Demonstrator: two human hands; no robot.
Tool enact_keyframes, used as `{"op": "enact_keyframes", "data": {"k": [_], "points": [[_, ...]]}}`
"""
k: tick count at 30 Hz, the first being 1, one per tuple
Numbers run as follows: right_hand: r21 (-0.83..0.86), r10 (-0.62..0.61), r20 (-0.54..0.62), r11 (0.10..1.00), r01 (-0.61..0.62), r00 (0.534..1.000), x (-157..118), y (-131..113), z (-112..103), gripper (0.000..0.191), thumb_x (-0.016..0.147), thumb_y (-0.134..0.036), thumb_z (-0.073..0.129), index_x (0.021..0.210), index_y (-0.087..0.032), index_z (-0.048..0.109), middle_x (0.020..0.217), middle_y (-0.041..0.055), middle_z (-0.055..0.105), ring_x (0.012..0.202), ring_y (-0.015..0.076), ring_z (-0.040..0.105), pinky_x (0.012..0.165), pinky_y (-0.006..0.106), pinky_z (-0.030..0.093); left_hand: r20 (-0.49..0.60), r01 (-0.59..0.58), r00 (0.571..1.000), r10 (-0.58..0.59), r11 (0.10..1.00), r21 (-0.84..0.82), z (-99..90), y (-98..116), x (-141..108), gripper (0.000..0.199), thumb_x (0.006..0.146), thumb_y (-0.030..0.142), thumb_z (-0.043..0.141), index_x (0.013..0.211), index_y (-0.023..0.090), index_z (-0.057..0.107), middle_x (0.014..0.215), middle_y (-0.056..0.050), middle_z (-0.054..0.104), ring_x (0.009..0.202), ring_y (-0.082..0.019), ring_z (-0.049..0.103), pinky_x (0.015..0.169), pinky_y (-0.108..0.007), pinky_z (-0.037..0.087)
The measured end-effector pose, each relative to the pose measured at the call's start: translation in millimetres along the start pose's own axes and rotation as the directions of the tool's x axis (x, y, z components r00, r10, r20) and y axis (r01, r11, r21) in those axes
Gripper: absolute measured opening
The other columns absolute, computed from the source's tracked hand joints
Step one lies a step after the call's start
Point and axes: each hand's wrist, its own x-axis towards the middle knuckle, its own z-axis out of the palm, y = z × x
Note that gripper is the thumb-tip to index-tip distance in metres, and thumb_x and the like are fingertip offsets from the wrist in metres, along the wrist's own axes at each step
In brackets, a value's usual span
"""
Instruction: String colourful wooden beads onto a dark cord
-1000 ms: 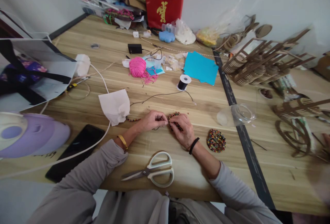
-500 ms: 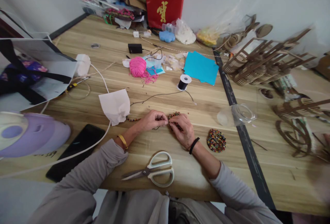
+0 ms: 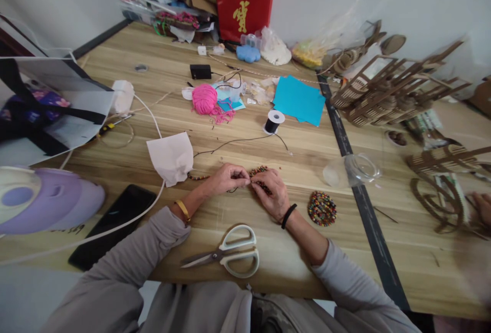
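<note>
right edge: since the earlier frame another person's hand [image 3: 484, 207] has come further into view, near a curled brown piece [image 3: 458, 200]; my own hands and the beads by them look unmoved.
left hand [image 3: 231, 178]: thumb and fingers drawn together in a close pinch, tips meeting those of my other hand; what sits between them is too small to tell.
right hand [image 3: 274, 195]: bent over the beads, thumb and forefinger pinched at the same meeting point; how firmly it has hold of the bunch, i cannot tell.
beads [image 3: 258, 171]: bunched on the tabletop [image 3: 291, 266], partly hidden under my right fingers.
strand [image 3: 199, 177]: more beads beyond my left forearm, one end at the paper [image 3: 169, 154].
coil [image 3: 322, 208]: many-coloured beads lying apart, to the right of my right wrist.
cord [image 3: 245, 140]: thin and black, running across the wood between the spool [image 3: 272, 124] and the paper.
scissors [image 3: 221, 256]: flat in front of me, blades to the left, pale handles to the right.
yarn [image 3: 204, 99]: a pink ball behind the cord, loose ends trailing right.
blue sheets [image 3: 299, 100]: stacked unevenly, behind and right of the spool.
phone [image 3: 118, 211]: dark, left of my left sleeve, a white cable across it.
</note>
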Motion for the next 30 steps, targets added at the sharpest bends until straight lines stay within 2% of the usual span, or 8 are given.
{"op": "enact_keyframes", "data": {"k": [16,22,30], "points": [[0.003,0.005,0.002,1.000,-0.005,1.000,-0.2,-1.0,-0.8,0.006,0.088,-0.020,0.055,0.090,-0.023,0.060,0.086,0.0025,0.068,0.084,0.0184,0.060,0.091,0.043,0.041,-0.001,-0.020,1.000,0.020,1.000,0.005,-0.2,0.0,0.5,0.021,0.076,0.030,0.062,0.076,0.010,0.064,0.062,0.000,0.056,0.058,-0.007,0.047,0.055,-0.019,0.037],[0.024,0.000,0.007,1.000,0.000,1.000,0.6,-2.5,-2.6,0.007,0.088,-0.020,0.056,0.091,-0.023,0.062,0.087,0.0036,0.067,0.086,0.0191,0.059,0.084,0.040,0.045,-0.006,-0.019,1.000,0.019,0.999,-0.027,0.3,0.5,1.1,0.018,0.073,0.028,0.065,0.075,0.010,0.065,0.062,0.000,0.058,0.058,-0.007,0.048,0.056,-0.019,0.038],[0.034,0.014,-0.008,0.999,-0.014,1.000,-0.7,-2.7,-2.2,0.006,0.088,-0.021,0.057,0.092,-0.023,0.062,0.087,0.0037,0.067,0.086,0.0193,0.058,0.083,0.039,0.046,-0.015,-0.009,1.000,0.009,0.999,-0.053,0.0,1.3,1.7,0.021,0.071,0.030,0.068,0.074,0.010,0.067,0.063,-0.001,0.061,0.058,-0.007,0.050,0.056,-0.019,0.039]]}}
